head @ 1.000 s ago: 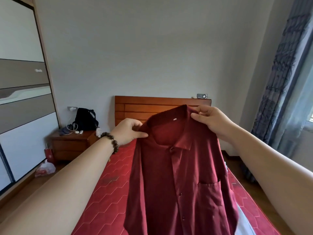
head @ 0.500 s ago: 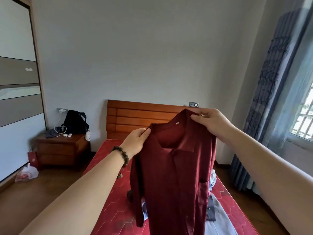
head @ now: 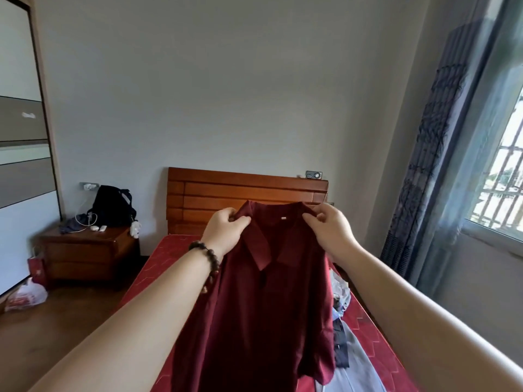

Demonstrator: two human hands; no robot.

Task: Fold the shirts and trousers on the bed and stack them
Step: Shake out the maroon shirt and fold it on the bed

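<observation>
Off to the left, a wooden nightstand point(head: 85, 250) carried a black backpack point(head: 113, 205) and some cables, with a plastic bag point(head: 27, 297) on the floor below it. Moving in, our left hand point(head: 225, 234), a bead bracelet point(head: 208, 260) on its wrist, pinched the left shoulder of the dark red shirt point(head: 263, 321), fingers curled tight on the cloth beside the collar point(head: 268, 247). The shirt hung in the air between our hands, collar up and its front toward us, its body draping down over the red mattress point(head: 158, 267) in front of the wooden headboard point(head: 243, 190). Our right hand point(head: 329, 232) gripped the other shoulder seam, fingertips nipped on the fabric, so both hands bore the garment evenly.

We judged this cloth thin, light and rather slick: it fell in soft folds and would slide out of a loose pinch, so the shoulder seams beside the collar were the right hold, where the doubled stitching gave something firm. It had no stiffness of its own, so we reckoned it wanted laying flat on the mattress before any fold would keep. Further right, a heap of unfolded clothes point(head: 343, 335), grey and dark pieces among them, lay along the mattress edge, which pieces we could not tell. Beyond that hung the blue curtain point(head: 430, 165) beside the window point(head: 506, 179).
</observation>
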